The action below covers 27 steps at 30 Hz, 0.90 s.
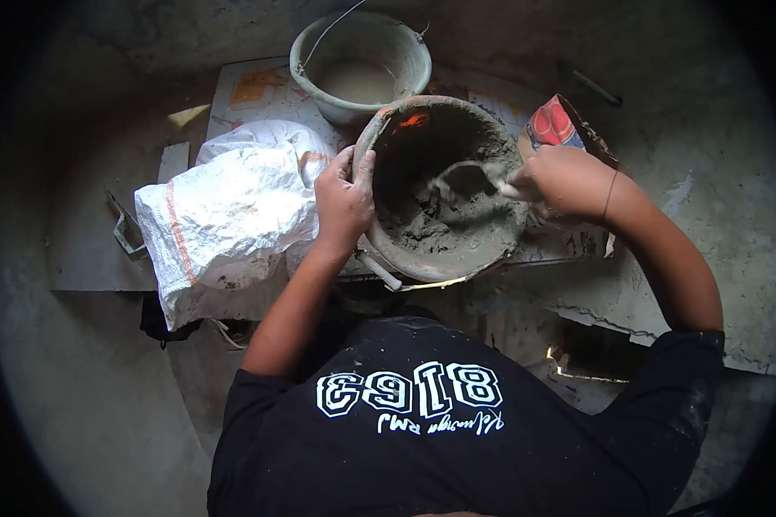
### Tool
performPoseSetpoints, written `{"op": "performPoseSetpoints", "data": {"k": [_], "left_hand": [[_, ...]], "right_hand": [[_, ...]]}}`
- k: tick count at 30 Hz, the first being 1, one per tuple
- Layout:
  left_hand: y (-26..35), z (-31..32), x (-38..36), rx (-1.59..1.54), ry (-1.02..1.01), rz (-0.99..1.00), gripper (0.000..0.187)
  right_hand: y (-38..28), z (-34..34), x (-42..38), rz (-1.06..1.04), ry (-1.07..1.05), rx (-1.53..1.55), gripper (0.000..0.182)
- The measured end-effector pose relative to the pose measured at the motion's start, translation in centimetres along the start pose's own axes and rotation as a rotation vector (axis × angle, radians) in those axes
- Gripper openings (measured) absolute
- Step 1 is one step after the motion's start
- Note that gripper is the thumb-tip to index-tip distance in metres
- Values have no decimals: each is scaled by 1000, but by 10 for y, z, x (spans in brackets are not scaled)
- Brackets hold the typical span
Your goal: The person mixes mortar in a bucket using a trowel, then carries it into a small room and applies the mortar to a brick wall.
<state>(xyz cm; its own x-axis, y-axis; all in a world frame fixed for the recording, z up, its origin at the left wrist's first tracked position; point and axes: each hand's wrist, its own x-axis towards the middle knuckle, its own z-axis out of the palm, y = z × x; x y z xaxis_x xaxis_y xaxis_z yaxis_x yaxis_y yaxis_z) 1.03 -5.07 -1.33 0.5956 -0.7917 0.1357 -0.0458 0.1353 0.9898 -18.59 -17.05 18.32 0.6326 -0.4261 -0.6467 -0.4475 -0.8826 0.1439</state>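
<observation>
A mortar-caked bucket [444, 269] stands tilted in front of me, its inside smeared with grey. Wet grey mortar [431, 231] lies in its lower part. My left hand [347, 194] is closed on the bucket's left rim, thumb along the edge. At the right rim, my right hand [565, 183] is wrapped round the handle of a trowel [467, 165]. The trowel's bent metal neck reaches into the bucket; its blade is blurred and partly hidden by mortar. The bucket's handle [379, 271] hangs at the front left.
Behind stands a second, pale bucket [416, 73] with a wire handle and some liquid. A white woven sack [241, 202] lies at the left, near a metal tool [122, 226]. A torn printed paper bag [553, 123] is at the right. A board [233, 95] lies underneath.
</observation>
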Motion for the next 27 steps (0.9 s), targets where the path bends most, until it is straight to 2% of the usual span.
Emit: {"op": "performPoseSetpoints", "data": {"k": [2,4,6,8,11,14,17,21,25,27], "left_hand": [[-5,0,0,-27,4,0,26],[-6,1,1,-61,-7,-3,26],[0,1,1,-78,-19,-1,25],[4,-2,-1,-47,-56,-45,29],[0,-2,1,0,-46,-40,29],[5,-2,-3,3,-48,-50,29],[-1,-1,-1,-15,-20,-24,27],[2,1,-2,-43,4,4,25],[0,-3,-1,-5,-56,-41,28],[-1,-3,0,-13,-49,-30,28]], "right_hand": [[-8,18,16,107,129,-126,23],[-8,50,49,111,316,-113,14],[-10,65,65,48,344,-126,17],[-21,79,71,77,169,-42,17],[-47,101,48,-29,197,4,15],[-68,83,15,-185,123,-7,16],[-48,61,0,-169,58,-54,17],[-20,33,-13,-96,33,-31,44],[-27,39,5,24,126,-147,20],[-27,60,32,74,157,-162,16]]}}
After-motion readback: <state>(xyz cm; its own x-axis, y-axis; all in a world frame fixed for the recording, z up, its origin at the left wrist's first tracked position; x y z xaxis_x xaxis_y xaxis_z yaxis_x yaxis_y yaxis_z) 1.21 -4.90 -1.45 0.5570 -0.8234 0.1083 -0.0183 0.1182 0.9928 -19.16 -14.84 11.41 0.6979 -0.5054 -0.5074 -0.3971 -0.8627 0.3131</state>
